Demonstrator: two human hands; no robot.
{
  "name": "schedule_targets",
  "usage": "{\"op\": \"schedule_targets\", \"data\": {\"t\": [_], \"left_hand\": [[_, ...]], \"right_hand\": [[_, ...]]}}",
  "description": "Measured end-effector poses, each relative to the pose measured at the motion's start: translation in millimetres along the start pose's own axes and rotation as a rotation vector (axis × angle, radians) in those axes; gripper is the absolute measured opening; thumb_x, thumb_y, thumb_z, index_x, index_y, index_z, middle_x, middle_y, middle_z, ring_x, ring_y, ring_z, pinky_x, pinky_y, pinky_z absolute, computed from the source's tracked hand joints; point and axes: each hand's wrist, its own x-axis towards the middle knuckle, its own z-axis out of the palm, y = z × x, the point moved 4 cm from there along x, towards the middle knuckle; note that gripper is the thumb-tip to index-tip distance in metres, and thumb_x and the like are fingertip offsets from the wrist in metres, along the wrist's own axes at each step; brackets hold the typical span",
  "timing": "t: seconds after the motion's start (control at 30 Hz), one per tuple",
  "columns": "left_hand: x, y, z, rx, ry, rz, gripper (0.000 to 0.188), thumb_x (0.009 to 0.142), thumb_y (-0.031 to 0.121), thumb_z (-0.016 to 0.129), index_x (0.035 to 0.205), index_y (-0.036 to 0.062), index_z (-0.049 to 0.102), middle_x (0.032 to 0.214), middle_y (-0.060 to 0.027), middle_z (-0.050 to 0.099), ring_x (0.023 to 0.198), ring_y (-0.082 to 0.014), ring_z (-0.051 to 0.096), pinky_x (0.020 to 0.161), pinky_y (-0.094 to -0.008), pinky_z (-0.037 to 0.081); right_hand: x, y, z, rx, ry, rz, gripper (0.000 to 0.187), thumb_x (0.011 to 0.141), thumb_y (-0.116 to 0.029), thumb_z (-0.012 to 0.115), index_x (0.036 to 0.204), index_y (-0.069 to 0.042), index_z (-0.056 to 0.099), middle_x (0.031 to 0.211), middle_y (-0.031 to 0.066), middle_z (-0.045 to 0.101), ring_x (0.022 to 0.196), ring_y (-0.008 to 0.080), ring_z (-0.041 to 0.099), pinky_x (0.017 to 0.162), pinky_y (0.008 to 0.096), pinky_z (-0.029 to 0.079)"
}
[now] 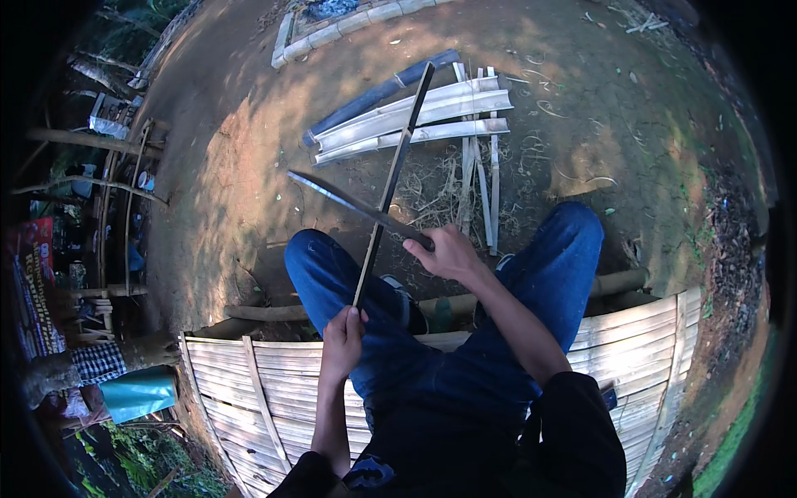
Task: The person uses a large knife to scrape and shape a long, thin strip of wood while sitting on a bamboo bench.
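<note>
My left hand (343,336) is closed round the near end of a long, narrow bamboo strip (398,162), dark on one face and pale along its edge. The strip slants up and away from me over my left knee. In my right hand (448,256) is the handle of a machete (336,194). Its long blade points to the left and crosses the strip around mid-length; whether the edge touches the strip, I cannot tell. Beyond my knees, split bamboo halves (423,116) and a dark bamboo pole (357,108) lie on the ground.
I sit on a bamboo-slat bench (627,349) with a pole along its front. Thin bamboo strips (484,195) and curled shavings (432,203) litter the dirt ahead. A block-edged fire pit (332,35) lies farther off. Wooden racks, a banner (35,290) and a teal sheet (139,394) stand left.
</note>
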Motion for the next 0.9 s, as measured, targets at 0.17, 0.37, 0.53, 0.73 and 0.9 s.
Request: {"op": "schedule_targets", "data": {"t": [0.17, 0.37, 0.53, 0.73, 0.9], "left_hand": [[6.8, 7.9, 4.7, 0.081, 0.032, 0.050, 0.028, 0.098, 0.016, 0.043, 0.083, 0.0001, 0.059, 0.053, -0.0028, 0.046, 0.050, -0.0090, 0.044, 0.048, -0.0288, 0.036], [6.0, -4.9, -1.1, 0.089, 0.091, 0.030, 0.021, 0.094, 0.015, 0.053, 0.096, -0.0029, 0.065, 0.057, -0.0052, 0.052, 0.054, -0.0081, 0.045, 0.050, -0.0271, 0.037], [9.1, 4.3, -1.6, 0.097, 0.179, 0.155, 0.023, 0.092, 0.015, 0.057, 0.102, -0.0038, 0.065, 0.058, -0.0037, 0.050, 0.057, -0.0060, 0.042, 0.051, -0.0258, 0.037], [20.5, 0.2, -0.4, 0.035, 0.214, 0.118, 0.025, 0.089, 0.014, 0.061, 0.108, -0.0019, 0.065, 0.058, -0.0020, 0.051, 0.056, -0.0053, 0.041, 0.050, -0.0255, 0.037], [15.6, 10.0, 3.3, 0.072, 0.217, 0.107, 0.026, 0.089, 0.014, 0.062, 0.110, -0.0018, 0.064, 0.058, -0.0015, 0.052, 0.057, -0.0047, 0.041, 0.050, -0.0251, 0.037]], "right_hand": [[-17.5, -36.2, 13.8, -0.245, -0.072, -0.293, 0.061, 0.073, -0.064, 0.063, 0.060, -0.005, 0.062, 0.048, 0.0109, 0.054, 0.049, 0.0298, 0.060, 0.049, 0.0388, 0.048], [-18.1, -31.5, 24.8, -0.234, -0.124, -0.303, 0.068, 0.070, -0.073, 0.058, 0.060, -0.006, 0.064, 0.048, 0.0117, 0.056, 0.052, 0.0303, 0.063, 0.052, 0.0416, 0.051], [-8.9, -20.7, 20.7, -0.163, -0.005, -0.139, 0.067, 0.072, -0.071, 0.058, 0.064, -0.006, 0.065, 0.052, 0.0128, 0.058, 0.056, 0.0312, 0.065, 0.054, 0.0416, 0.052], [-13.0, -21.6, 24.5, -0.165, 0.020, -0.174, 0.055, 0.072, -0.061, 0.065, 0.065, -0.007, 0.066, 0.054, 0.0117, 0.059, 0.054, 0.0299, 0.063, 0.051, 0.0398, 0.050], [-11.9, -23.8, 18.1, -0.184, 0.009, -0.334, 0.052, 0.072, -0.058, 0.068, 0.066, -0.006, 0.067, 0.056, 0.0112, 0.060, 0.054, 0.0303, 0.063, 0.051, 0.0401, 0.050]]}}
